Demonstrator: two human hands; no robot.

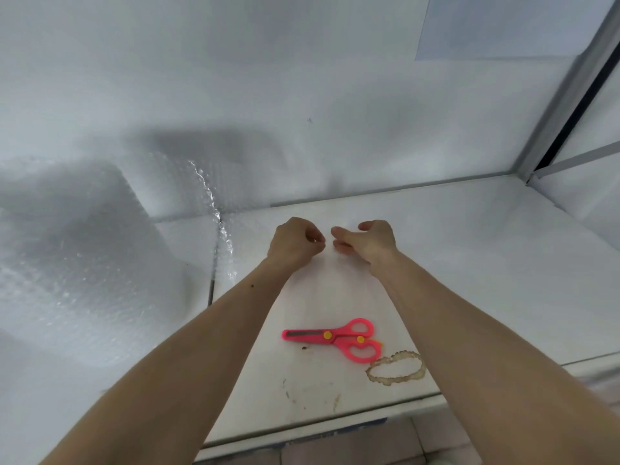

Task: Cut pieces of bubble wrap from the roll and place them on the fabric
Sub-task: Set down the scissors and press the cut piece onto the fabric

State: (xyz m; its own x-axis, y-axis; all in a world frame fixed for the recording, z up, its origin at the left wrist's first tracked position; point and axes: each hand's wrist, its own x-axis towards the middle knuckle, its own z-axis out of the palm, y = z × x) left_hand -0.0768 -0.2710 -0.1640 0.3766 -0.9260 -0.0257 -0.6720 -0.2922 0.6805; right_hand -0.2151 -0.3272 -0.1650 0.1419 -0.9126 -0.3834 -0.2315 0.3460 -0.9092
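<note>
A large roll of bubble wrap [77, 263] fills the left side, and its loose sheet ends in a shiny crinkled edge [221, 229]. A faint clear piece of bubble wrap [322, 283] lies flat on the white fabric [469, 263] between my forearms. My left hand [295, 243] rests at the piece's far edge with fingertips pinched together, seemingly on that edge. My right hand [367, 241] is just beside it, with thumb lifted, fingers apart and nothing clearly held. Pink scissors [335, 337] with yellow rivets lie shut on the fabric nearer to me, untouched.
A brown ring stain [396, 368] marks the fabric next to the scissors' handles. White walls close off the back, and a metal frame post [570, 95] stands at the right corner. The table's front edge [302, 434] runs below my arms, with tiled floor beyond.
</note>
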